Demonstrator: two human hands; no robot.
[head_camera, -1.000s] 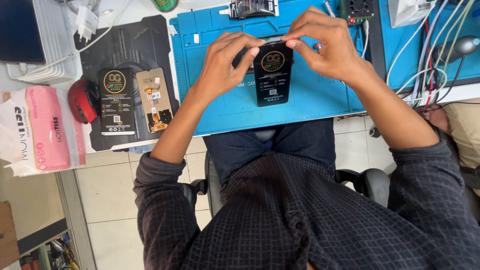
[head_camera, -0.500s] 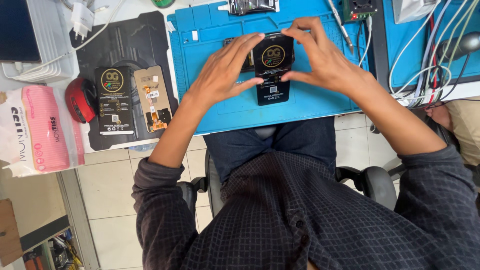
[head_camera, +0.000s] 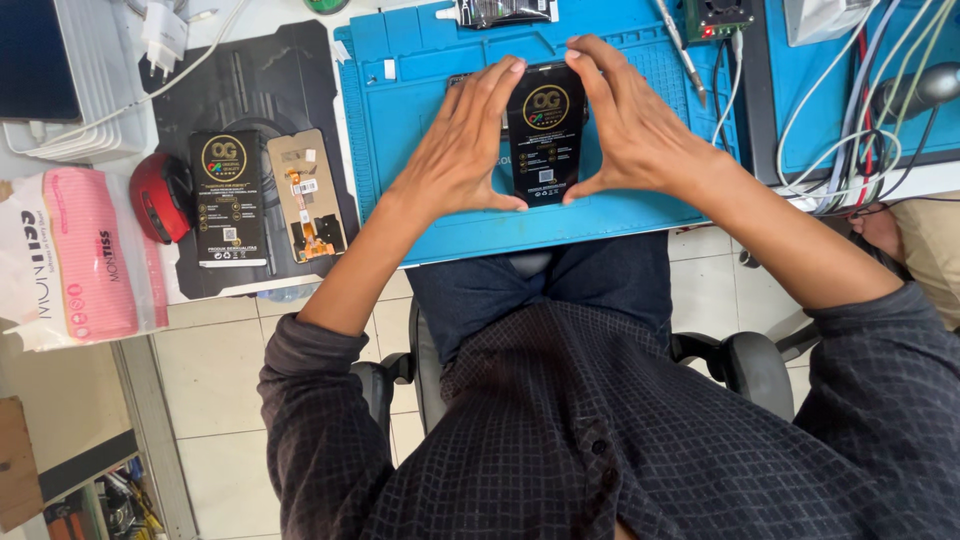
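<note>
Both hands frame a black phone display panel that lies flat on the blue repair mat — the left hand along its left edge, the right hand along its right edge. Each grip is narrow, fingertips pressing the panel's top corners and thumbs meeting its lower corners, so the panel sits held between the two. Well to the left of the grip, on a black tray on the table, lie a second black panel and a bare display back with an orange flex cable — a red mouse just beyond them.
</note>
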